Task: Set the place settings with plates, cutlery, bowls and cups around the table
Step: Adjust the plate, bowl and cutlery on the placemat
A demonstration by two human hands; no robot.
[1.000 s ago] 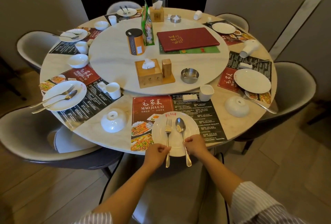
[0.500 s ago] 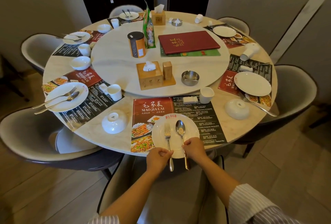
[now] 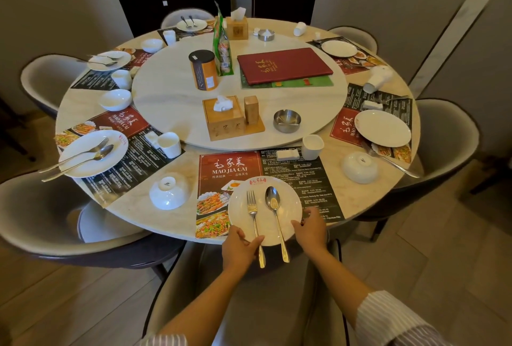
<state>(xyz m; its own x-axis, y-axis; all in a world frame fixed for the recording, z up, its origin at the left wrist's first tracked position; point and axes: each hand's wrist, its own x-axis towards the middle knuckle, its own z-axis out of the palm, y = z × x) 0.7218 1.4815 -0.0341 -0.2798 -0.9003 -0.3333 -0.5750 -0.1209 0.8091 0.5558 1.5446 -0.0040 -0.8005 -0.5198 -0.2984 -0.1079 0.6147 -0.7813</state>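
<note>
At the nearest seat a white plate (image 3: 264,218) lies on a red and black placemat (image 3: 230,168). A fork (image 3: 252,210) and a spoon (image 3: 273,199) rest side by side on it, their handles reaching past the table edge. My left hand (image 3: 239,248) grips the plate's near-left rim, thumb on top beside the fork handle. My right hand (image 3: 311,230) holds the right rim. An upturned white bowl (image 3: 167,193) sits left of the mat and a white cup (image 3: 312,146) stands at its far right corner.
The round table (image 3: 177,223) carries a turntable (image 3: 171,102) with a tissue box (image 3: 223,118), ashtray (image 3: 286,121), orange tin (image 3: 203,70) and red menu (image 3: 284,64). Other settings ring the table, with another upturned bowl (image 3: 359,167) to the right. A chair (image 3: 249,304) stands right below my arms.
My hands have let go of the fork and spoon handles and moved apart to the plate's left and right rims. The cutlery stays lying on the plate.
</note>
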